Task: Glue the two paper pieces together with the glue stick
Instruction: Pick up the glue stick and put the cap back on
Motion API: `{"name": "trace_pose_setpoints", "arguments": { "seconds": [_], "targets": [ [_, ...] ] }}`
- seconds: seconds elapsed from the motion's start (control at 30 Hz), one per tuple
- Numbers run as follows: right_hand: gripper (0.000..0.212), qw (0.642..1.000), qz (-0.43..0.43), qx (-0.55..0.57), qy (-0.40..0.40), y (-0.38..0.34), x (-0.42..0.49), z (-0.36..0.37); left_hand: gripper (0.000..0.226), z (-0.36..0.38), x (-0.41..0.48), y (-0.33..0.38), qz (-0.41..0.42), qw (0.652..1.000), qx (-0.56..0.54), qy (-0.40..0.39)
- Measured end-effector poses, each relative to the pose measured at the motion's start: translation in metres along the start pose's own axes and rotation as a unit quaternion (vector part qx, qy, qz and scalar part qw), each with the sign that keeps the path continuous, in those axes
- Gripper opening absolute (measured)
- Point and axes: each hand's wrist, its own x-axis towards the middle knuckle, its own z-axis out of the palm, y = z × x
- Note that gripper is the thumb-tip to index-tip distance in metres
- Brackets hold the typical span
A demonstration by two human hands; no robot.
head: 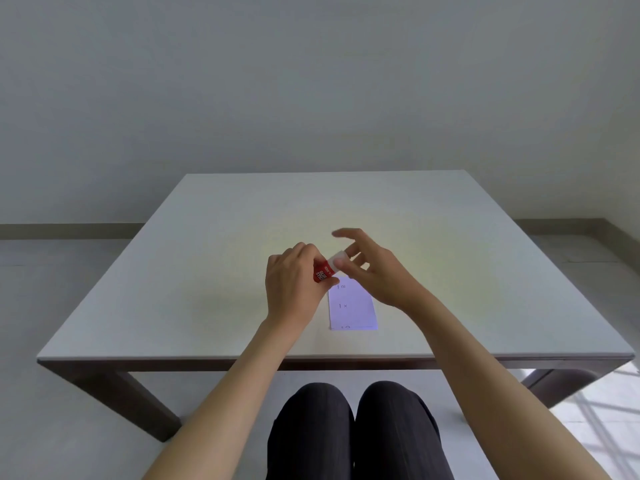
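My left hand (293, 278) grips the red body of a glue stick (322, 271) above the table. The stick's white cap (336, 260) points to the right, and the thumb and a finger of my right hand (372, 268) pinch it. The other fingers of that hand are spread. Below both hands a white paper (352, 308) with small printed marks lies flat on the table (207, 271). Its upper end is hidden by my hands. I can make out only one sheet; a second piece cannot be told apart.
The pale square table has its near edge (173, 359) close to my knees (349, 427). A plain wall stands behind it. Table legs show below at left and right.
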Motion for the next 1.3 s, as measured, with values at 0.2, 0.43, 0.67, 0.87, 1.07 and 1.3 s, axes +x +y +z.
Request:
{"name": "trace_pose_setpoints", "arguments": {
  "seconds": [0.2,0.43,0.67,0.87,1.07,1.3],
  "targets": [
    [0.051,0.978,0.067,-0.179,0.086,0.000,0.005,0.013,0.037,0.005,-0.004,-0.003,0.005,1.000,0.010,-0.016],
    [0.062,0.975,0.084,-0.183,0.096,-0.006,0.014,0.016,0.042,0.011,0.005,-0.007,-0.005,0.999,0.011,-0.030],
    [0.061,0.985,0.108,-0.095,0.093,0.003,-0.001,0.013,0.048,0.026,0.044,-0.033,-0.201,0.976,-0.078,-0.014],
    [0.043,0.982,0.132,-0.105,0.084,0.020,-0.013,0.009,0.048,0.049,0.052,-0.054,-0.250,0.964,-0.086,-0.007],
    [0.036,0.977,0.149,-0.112,0.100,0.028,-0.014,0.005,0.048,0.058,0.045,-0.058,-0.258,0.963,-0.081,-0.004],
    [0.030,0.977,0.161,-0.125,0.066,0.037,-0.023,0.019,0.074,0.061,0.032,-0.062,-0.276,0.955,-0.072,-0.076]
  ]
}}
